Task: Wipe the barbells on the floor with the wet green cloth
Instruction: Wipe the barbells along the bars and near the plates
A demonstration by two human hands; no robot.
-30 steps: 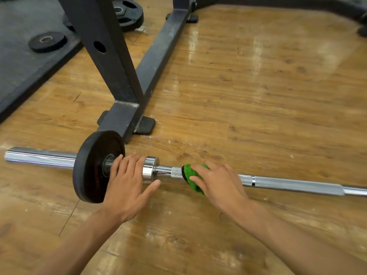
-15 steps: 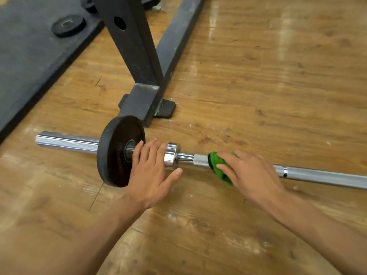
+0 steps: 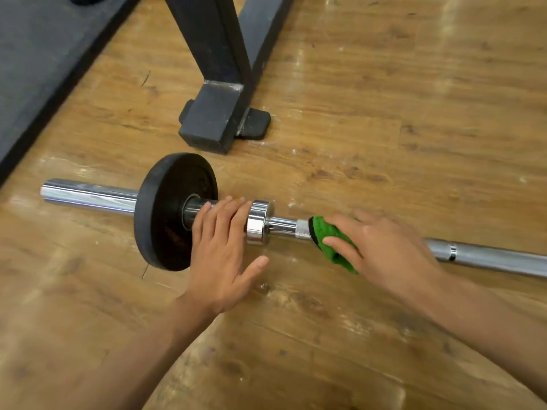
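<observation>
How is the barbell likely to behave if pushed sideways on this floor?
The barbell likely rolls easily: it sits on a round black plate on smooth floor, which may be why the left hand rests flat on its sleeve. It looks stiff, heavy steel. The chrome is probably slick under the green cloth.

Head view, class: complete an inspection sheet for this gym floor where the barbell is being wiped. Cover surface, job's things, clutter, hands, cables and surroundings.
Surface: wooden floor, glossy, with pale scuffs near the bar.
Job's things: barbell down on the floor, with one black weight plate on its sleeve; green cloth wrapped on the shaft just past the collar.
Clutter: nothing seen.
Hands: left hand rests with straight fingers on the sleeve beside the plate; right hand grips the cloth around the shaft.
Cables: nothing seen.
Surroundings: black rack frame stands beyond the bar; dark rubber mat at the left.
</observation>
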